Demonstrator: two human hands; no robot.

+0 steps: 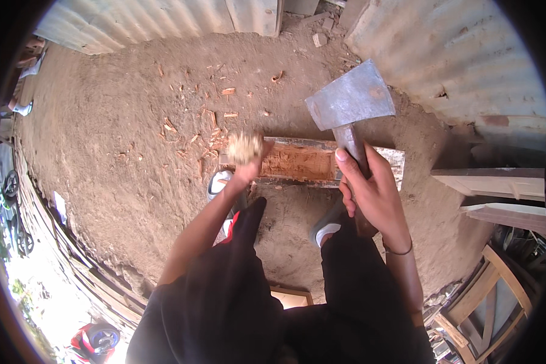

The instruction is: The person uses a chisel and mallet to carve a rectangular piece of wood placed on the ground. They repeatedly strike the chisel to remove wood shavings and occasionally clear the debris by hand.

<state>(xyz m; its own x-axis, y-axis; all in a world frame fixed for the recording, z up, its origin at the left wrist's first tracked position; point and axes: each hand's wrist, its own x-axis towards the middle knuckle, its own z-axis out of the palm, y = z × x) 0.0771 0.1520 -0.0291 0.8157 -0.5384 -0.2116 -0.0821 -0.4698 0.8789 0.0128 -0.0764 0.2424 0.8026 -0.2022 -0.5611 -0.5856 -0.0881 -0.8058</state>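
My right hand grips the dark handle of an axe; its broad grey blade points up above the hand. My left hand is closed on a pale piece with a rough, frayed top, slightly blurred, whose lower part is hidden. Below both hands a long wooden block lies crosswise on the dirt by my feet, with a reddish hollowed middle and whitish, worn edges. The left hand is over the block's left end, the right over its right part.
Wood chips lie scattered on the dirt floor. Corrugated metal sheets stand ahead. Boards and a wooden frame are at right. Stacked planks and a red two-wheeler are at left. A person's foot shows far left.
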